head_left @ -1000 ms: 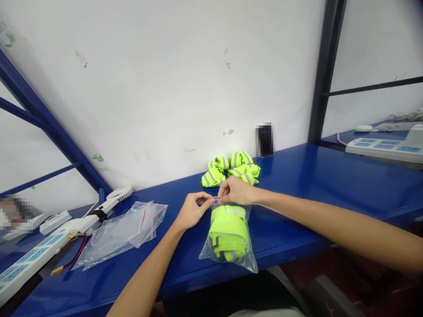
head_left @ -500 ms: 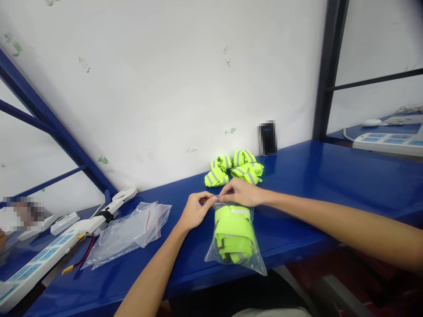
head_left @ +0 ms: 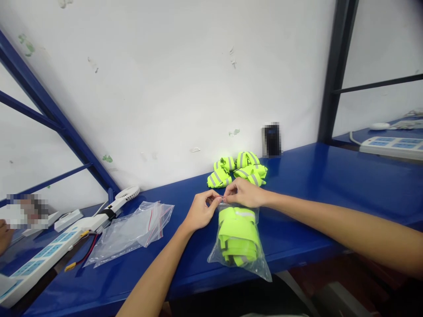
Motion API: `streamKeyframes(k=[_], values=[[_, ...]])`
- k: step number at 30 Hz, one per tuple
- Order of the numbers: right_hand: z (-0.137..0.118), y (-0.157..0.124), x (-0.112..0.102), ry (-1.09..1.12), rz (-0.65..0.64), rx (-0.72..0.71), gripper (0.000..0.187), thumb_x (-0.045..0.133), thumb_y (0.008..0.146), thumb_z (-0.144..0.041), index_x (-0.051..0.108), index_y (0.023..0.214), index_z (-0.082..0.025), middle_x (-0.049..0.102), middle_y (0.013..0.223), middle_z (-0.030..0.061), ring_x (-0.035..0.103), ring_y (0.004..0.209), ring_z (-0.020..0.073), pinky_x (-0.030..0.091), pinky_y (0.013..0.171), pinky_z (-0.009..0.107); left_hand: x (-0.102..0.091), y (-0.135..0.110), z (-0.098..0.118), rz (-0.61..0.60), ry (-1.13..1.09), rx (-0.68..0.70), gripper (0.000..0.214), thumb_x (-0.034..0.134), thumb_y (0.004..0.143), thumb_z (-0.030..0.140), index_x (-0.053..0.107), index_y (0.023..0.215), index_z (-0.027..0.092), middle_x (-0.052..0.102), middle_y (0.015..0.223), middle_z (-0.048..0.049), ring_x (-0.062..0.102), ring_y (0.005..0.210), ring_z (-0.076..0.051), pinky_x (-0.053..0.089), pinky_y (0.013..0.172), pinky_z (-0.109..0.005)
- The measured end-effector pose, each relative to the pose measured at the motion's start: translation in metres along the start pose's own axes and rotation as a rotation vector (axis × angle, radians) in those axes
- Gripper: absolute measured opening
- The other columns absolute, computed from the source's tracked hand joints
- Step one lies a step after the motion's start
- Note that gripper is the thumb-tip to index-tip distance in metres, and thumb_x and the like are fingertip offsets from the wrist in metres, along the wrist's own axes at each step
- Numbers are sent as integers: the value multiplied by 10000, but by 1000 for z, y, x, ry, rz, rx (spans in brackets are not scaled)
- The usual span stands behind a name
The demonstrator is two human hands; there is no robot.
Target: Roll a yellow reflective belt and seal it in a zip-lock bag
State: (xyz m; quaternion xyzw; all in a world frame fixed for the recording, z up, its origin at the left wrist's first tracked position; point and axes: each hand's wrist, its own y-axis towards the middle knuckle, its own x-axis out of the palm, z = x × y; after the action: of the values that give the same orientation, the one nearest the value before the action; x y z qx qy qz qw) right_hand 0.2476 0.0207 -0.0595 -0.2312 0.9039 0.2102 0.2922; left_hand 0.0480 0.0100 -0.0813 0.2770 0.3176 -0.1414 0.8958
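A clear zip bag (head_left: 239, 240) lies on the blue table (head_left: 330, 185) with a folded neon-yellow reflective vest inside. My left hand (head_left: 200, 210) and my right hand (head_left: 243, 193) both pinch the bag's top edge at its far end, fingertips close together. Behind my hands, near the wall, sits a small pile of rolled neon-yellow vests (head_left: 238, 168) with grey stripes.
Several empty clear zip bags (head_left: 132, 231) lie to the left. Further left are a white hand fan (head_left: 117, 200), a long power strip (head_left: 42, 259) and red and black wires (head_left: 82, 257). Another power strip (head_left: 391, 144) sits on the right bench. Another person's hand (head_left: 4, 235) shows at the left edge.
The view has shifted slightly, so everything sits a little further right in the frame. My hands stay pinched on the bag's top edge, fingertips now closer together.
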Motion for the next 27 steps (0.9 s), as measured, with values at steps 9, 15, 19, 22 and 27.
streamKeyframes(k=[9,15,19,22,27], values=[[-6,-1,-3,45,0,-12,228,624,741,-315,744,773,-123,609,598,7,474,564,115,327,508,225,-2,4,3,-16,-50,3,280,501,880,389,602,803,139,574,730,-7,494,669,-124,373,601,-217],[1,-5,-14,-37,-36,-52,231,571,778,-286,733,796,-123,677,695,40,541,608,137,380,550,235,-12,1,3,0,7,12,268,496,879,376,608,805,144,587,741,-16,508,693,-135,392,648,-235],[9,-5,-10,-108,-59,-85,225,575,785,-283,721,843,-122,696,728,54,574,622,154,394,552,242,-11,3,1,-38,16,-2,259,528,855,371,636,800,142,621,749,-23,514,673,-132,397,642,-233],[11,-4,-6,-112,-60,-104,222,575,795,-285,718,859,-127,709,765,60,600,661,166,406,575,246,-9,6,0,-76,-8,-22,274,540,851,380,661,803,138,641,744,-24,514,635,-122,387,601,-225],[7,-5,-6,-96,-52,-94,216,595,788,-279,744,850,-136,721,764,53,600,669,162,407,572,241,-10,5,0,-137,-43,-53,283,583,827,395,700,819,137,671,751,-31,543,647,-130,396,601,-227]])
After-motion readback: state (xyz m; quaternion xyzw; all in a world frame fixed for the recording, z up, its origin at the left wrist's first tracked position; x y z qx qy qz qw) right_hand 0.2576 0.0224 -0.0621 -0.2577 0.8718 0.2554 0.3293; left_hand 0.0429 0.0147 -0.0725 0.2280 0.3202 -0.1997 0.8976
